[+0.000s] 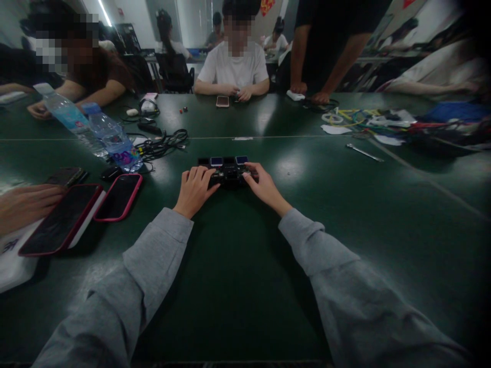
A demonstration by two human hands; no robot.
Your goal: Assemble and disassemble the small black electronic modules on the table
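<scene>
A black electronic device [231,173] lies on the dark green table in front of me, with several small dark square panels along its far edge, two of them bluish. I cannot make out its exact kind. My left hand [196,190] is closed over its left end, fingers on top and the thumb at the near side. At the other end, my right hand [264,186] grips it between the thumb and fingers. The fingers cover parts of both ends.
Two water bottles [115,140], cables [164,143] and a pink-cased phone [118,198] are to the left, beside a larger red-cased phone [63,220] and another person's hand [30,202]. A wrench [364,152] and tangled wires [353,117] are at right. People sit opposite.
</scene>
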